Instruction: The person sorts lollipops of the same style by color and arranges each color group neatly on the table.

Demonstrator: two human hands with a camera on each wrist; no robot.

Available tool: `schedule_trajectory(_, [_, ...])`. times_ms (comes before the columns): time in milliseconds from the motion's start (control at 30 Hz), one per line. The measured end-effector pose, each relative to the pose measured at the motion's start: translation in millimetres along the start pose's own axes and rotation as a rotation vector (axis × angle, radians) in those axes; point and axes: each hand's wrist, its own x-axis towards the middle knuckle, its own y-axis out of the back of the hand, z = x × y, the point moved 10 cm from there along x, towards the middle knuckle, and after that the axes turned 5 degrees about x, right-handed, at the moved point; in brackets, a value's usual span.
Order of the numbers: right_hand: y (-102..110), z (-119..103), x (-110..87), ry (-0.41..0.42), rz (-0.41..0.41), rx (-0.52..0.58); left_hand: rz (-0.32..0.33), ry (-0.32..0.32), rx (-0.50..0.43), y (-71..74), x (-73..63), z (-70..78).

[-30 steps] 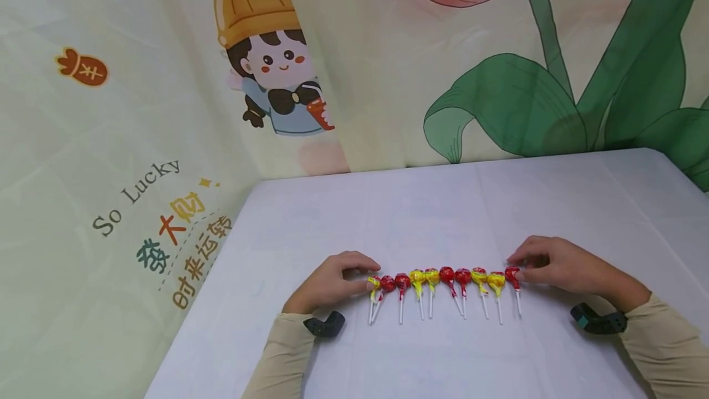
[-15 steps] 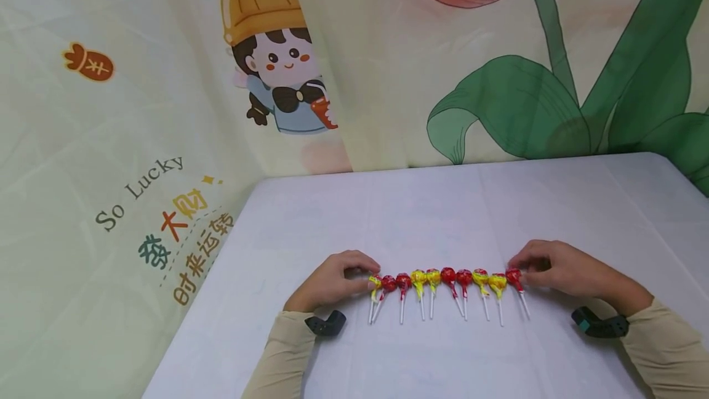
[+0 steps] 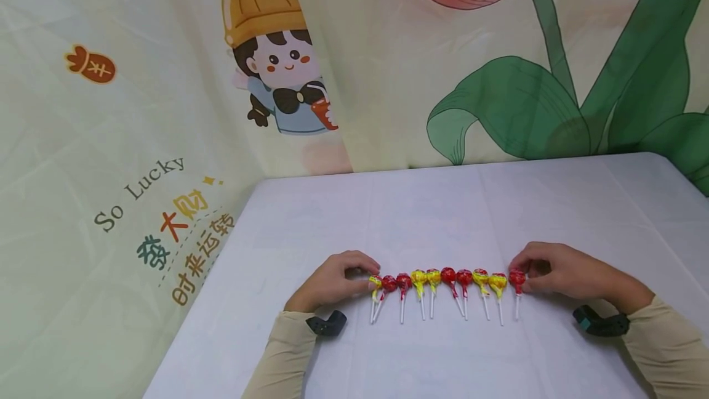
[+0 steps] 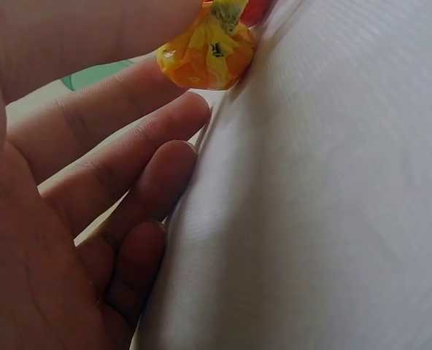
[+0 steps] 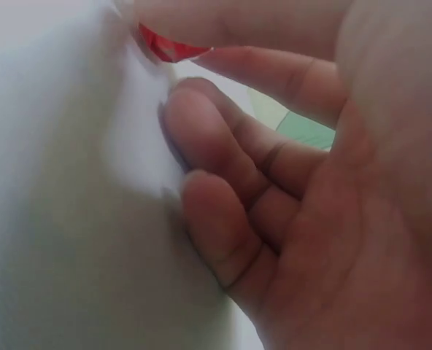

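Wrapped lollipops in red and yellow lie in a row on the white table, sticks toward the person. At the row's left end my left hand (image 3: 335, 281) pinches a yellow lollipop (image 3: 375, 283) between thumb and fingers; in the left wrist view its yellow-orange wrapper (image 4: 207, 62) shows beside the thumb. My right hand (image 3: 567, 273) pinches the head of the red lollipop (image 3: 517, 278) at the right end, the stick pointing down nearly straight. Thumb and index finger mostly cover that red wrapper (image 5: 168, 47) in the right wrist view. The other fingers of both hands rest low at the tabletop.
Between the hands lie several more lollipops, among them a yellow one (image 3: 498, 284) beside the right-end red one and a red one (image 3: 389, 284) near the left hand. The white table (image 3: 443, 214) meets a printed curtain (image 3: 382, 79) behind.
The right-end red lollipop's stick swung out to the right, then back to nearly straight. Its head now sits slightly farther right, apart from the yellow one beside it. The left hand keeps its place.
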Motion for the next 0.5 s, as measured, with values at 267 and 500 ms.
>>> schedule_trajectory(267, [6.3, 5.8, -2.0, 0.013, 0.006, 0.089, -0.011, 0.005, -0.005, 1.3, -2.6, 7.8])
schedule_trajectory(500, [10.3, 9.9, -2.4, -0.01, 0.04, 0.134, -0.013, -0.004, 0.036, -5.6, 4.8, -17.6])
